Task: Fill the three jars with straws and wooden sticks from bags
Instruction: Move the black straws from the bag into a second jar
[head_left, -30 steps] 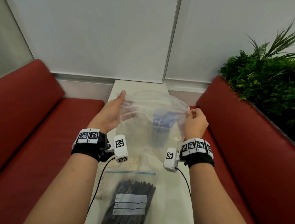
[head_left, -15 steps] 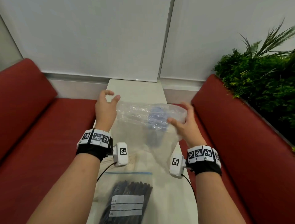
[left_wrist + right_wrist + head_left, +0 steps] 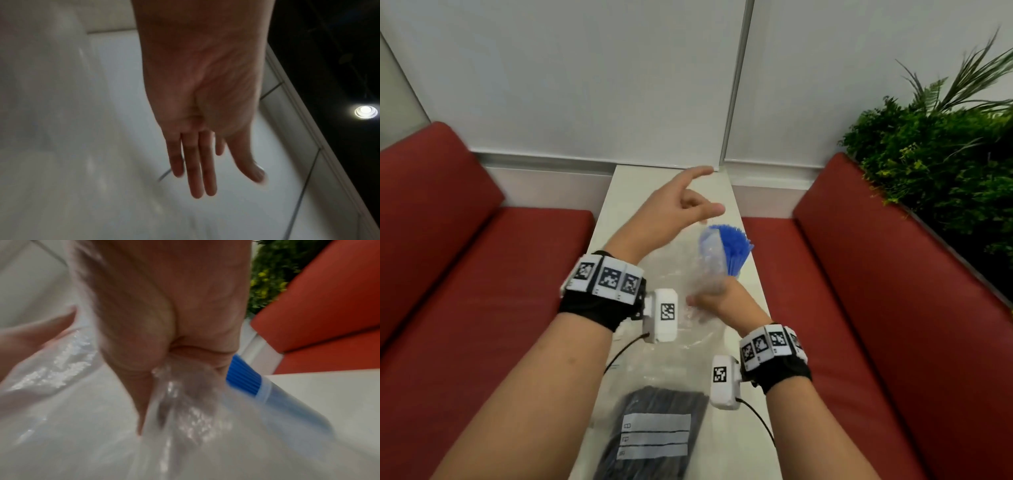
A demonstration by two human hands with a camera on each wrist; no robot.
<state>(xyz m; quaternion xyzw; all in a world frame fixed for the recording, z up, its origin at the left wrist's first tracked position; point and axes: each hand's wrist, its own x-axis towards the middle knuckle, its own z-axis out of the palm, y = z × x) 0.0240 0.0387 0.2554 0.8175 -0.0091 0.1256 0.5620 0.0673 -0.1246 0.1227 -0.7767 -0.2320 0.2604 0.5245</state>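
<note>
A bundle of blue straws [image 3: 734, 246] stands up out of a crumpled clear bag [image 3: 707, 263] above the narrow white table [image 3: 619, 192]. My right hand [image 3: 719, 298] grips the bag around the straws' lower part; the right wrist view shows the fist [image 3: 185, 345] closed on the plastic [image 3: 185, 418], with the blue straws [image 3: 244, 379] beside it. My left hand [image 3: 688, 205] hovers above and left of the straws, fingers spread and holding nothing [image 3: 216, 183]. A zip bag of black straws [image 3: 654, 428] with a white label lies flat near me. No jars are in view.
Red sofa seats flank the table on the left [image 3: 482, 274] and the right [image 3: 876, 291]. A green plant [image 3: 945, 154] rises behind the right sofa. White wall panels [image 3: 585, 85] close off the table's far end. Camera cables hang from both wrists.
My left hand let go of the clear bag and rose, open, toward the right. My right hand bunched the bag around the blue straws, whose tops now stick out.
</note>
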